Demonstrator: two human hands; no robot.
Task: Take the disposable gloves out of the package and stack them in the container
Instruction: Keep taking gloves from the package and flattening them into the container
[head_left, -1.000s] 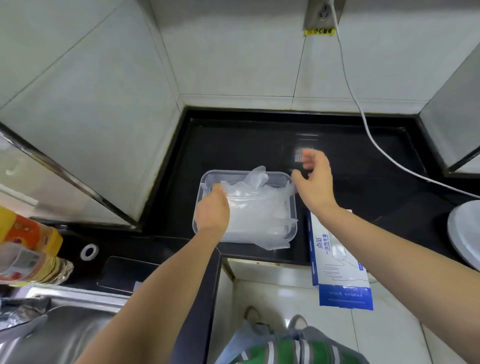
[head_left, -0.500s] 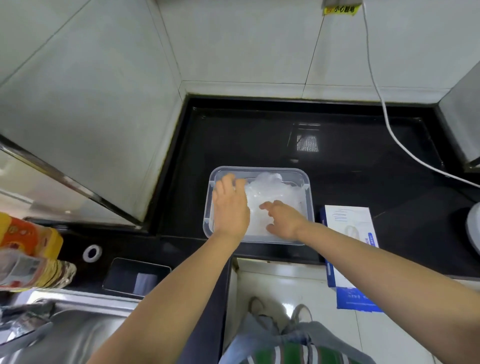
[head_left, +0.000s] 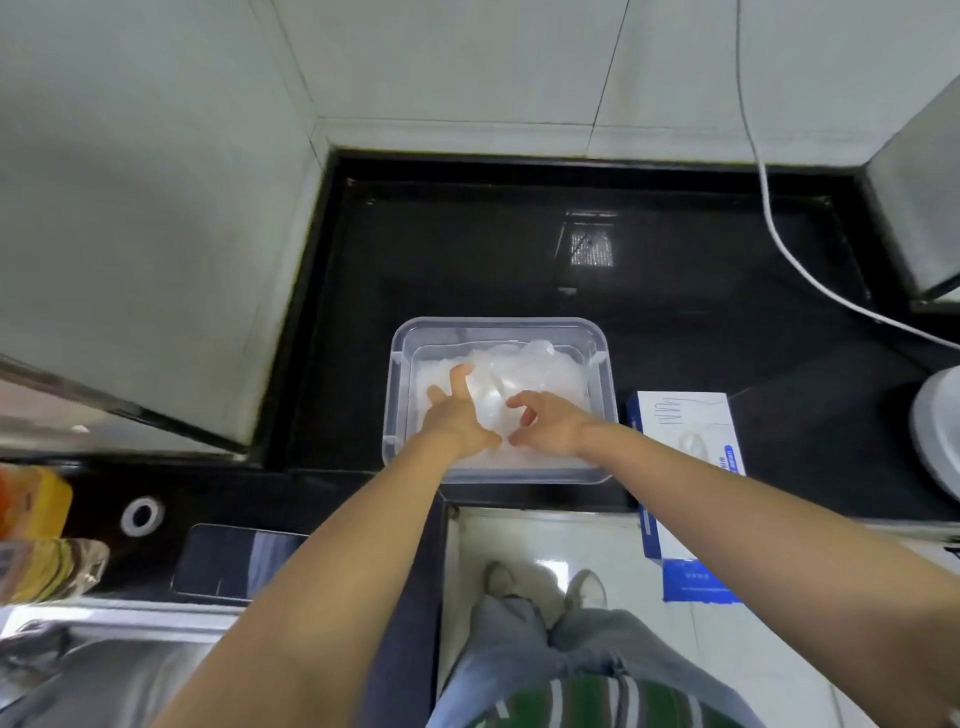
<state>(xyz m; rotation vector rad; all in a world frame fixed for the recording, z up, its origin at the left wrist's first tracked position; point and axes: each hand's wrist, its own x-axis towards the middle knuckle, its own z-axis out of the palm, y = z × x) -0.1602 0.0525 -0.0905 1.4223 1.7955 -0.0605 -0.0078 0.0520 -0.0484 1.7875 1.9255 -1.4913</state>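
Container (head_left: 498, 323): clear plastic, rectangular, lid off, set on black countertop (head_left: 467, 249) close to front edge.

Disposable gloves (head_left: 540, 364): translucent white film, heaped inside container, covering most of its floor, crumpled higher toward far side.

Left hand (head_left: 457, 418): inside container, palm down, fingers straight and spread, pressing on left part of glove heap. Nothing gripped.

Right hand (head_left: 548, 423): inside container, just beside left hand, resting on same heap. Fingers bent, thumb pointing toward left hand. Pinch on film or none: cannot tell.

Both forearms bare, reaching in over near rim of container.

Package (head_left: 685, 431): white and blue carton, lying flat just to right of container, near end overhanging counter edge above floor, partly hidden by right forearm. Contact with container wall or narrow gap: cannot tell.

Other items noted:
- White cable (head_left: 768, 208) running down tiled wall and across counter toward right.
- Dark-screened phone (head_left: 234, 566) flat on counter at lower left.
- Small metal ring (head_left: 141, 515) beside phone.
- Bottle (head_left: 36, 530) with yellow-orange label at left edge, partly out of frame.
- Steel sink (head_left: 104, 670) at bottom left.
- White round object (head_left: 940, 431) at right edge, cut off by frame.
- Two shoes (head_left: 498, 577) on pale floor below counter edge.
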